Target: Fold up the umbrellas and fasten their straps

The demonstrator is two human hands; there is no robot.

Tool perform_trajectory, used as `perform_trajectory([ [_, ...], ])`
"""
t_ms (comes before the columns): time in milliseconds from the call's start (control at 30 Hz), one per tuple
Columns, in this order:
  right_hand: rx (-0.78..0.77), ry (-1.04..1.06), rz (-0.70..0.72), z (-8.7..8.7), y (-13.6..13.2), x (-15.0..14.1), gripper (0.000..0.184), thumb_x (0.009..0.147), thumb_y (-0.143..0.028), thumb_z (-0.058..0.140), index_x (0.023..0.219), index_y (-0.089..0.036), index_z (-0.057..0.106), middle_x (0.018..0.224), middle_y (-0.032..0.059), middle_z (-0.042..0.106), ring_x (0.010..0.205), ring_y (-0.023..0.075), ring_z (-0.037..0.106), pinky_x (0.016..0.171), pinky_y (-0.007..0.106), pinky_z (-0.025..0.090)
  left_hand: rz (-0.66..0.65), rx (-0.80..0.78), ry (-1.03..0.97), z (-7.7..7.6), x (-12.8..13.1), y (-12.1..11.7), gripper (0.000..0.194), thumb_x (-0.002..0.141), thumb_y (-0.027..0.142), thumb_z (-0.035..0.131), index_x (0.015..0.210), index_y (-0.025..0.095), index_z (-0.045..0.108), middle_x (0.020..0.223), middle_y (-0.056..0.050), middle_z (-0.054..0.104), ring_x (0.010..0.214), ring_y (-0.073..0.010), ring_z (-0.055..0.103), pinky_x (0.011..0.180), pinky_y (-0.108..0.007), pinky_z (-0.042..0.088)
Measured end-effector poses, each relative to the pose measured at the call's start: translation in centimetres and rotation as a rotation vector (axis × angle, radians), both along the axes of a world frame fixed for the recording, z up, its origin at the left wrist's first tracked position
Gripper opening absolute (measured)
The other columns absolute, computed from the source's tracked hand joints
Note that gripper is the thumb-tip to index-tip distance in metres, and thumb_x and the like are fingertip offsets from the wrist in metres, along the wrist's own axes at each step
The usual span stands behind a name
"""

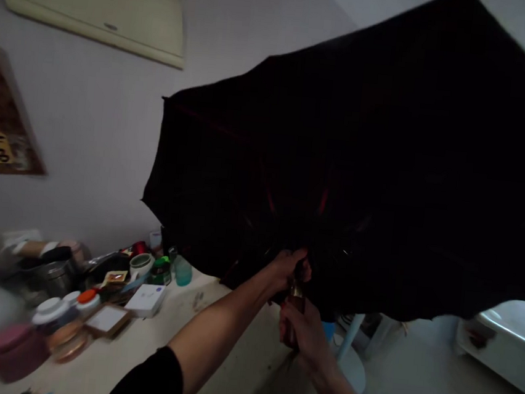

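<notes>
A large black umbrella [367, 170] is spread open in front of me, its canopy filling the right and centre of the view, with reddish ribs faintly showing inside. My left hand [289, 266] reaches up along the shaft under the canopy, fingers closed round the sliding part near the ribs. My right hand [301, 331] is just below it, wrapped round the brownish umbrella handle [296, 300]. Both arms stretch out from the lower middle of the view.
A pale table [174, 337] at lower left carries jars, cups, small boxes, a pink container [13, 349] and a metal pot [48, 272]. An air-conditioning unit [95, 7] hangs on the wall. A white bed or cabinet [503, 341] stands at right; a blue-white stool [344, 360] is beneath the umbrella.
</notes>
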State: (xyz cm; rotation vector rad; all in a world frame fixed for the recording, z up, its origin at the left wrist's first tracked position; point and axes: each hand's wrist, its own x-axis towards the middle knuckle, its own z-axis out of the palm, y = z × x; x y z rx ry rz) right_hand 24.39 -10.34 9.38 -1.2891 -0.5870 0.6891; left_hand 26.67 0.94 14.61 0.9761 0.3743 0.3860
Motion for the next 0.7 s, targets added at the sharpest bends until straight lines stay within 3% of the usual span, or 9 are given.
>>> perform_trajectory([
  [200, 0.094, 0.037, -0.084, 3.9, -0.2, 1.4, 0.028, 0.056, -0.033, 0.064, 0.071, -0.019, 0.045, 0.047, -0.0079, 0.047, 0.038, 0.0074, 0.043, 0.037, 0.019, 0.035, -0.062, 0.037, -0.029, 4.6, 2.4, -0.3, 0.033, 0.093, 0.025, 0.051, 0.062, 0.012, 0.052, 0.049, 0.001, 0.053, 0.044, -0.0110, 0.055, 0.053, -0.026, 0.047],
  [300, 0.106, 0.039, -0.081, 4.8, -0.4, 1.7, 0.031, 0.056, -0.034, 0.067, 0.073, -0.019, 0.046, 0.048, -0.0083, 0.048, 0.038, 0.0079, 0.043, 0.037, 0.020, 0.036, -0.068, 0.036, -0.021, 6.4, 2.7, -0.6, 0.032, 0.093, 0.023, 0.050, 0.064, 0.012, 0.053, 0.050, 0.001, 0.053, 0.046, -0.0110, 0.056, 0.057, -0.028, 0.049],
  [600, 0.138, 0.054, -0.067, 4.4, -1.6, 1.5, 0.031, 0.056, -0.036, 0.069, 0.068, -0.018, 0.048, 0.048, -0.0065, 0.049, 0.039, 0.0080, 0.044, 0.041, 0.022, 0.040, -0.097, 0.049, 0.010, 6.9, 2.2, -1.6, 0.034, 0.094, 0.022, 0.048, 0.063, 0.011, 0.052, 0.050, 0.001, 0.052, 0.046, -0.0120, 0.056, 0.056, -0.028, 0.047],
  [700, 0.106, 0.058, -0.099, 4.1, -1.8, 0.4, 0.032, 0.054, -0.038, 0.068, 0.066, -0.018, 0.047, 0.046, -0.0065, 0.048, 0.037, 0.0073, 0.042, 0.037, 0.020, 0.034, -0.099, 0.046, 0.003, 6.7, 2.0, -1.4, 0.033, 0.094, 0.025, 0.049, 0.063, 0.012, 0.051, 0.051, 0.002, 0.052, 0.046, -0.0109, 0.054, 0.057, -0.028, 0.047],
])
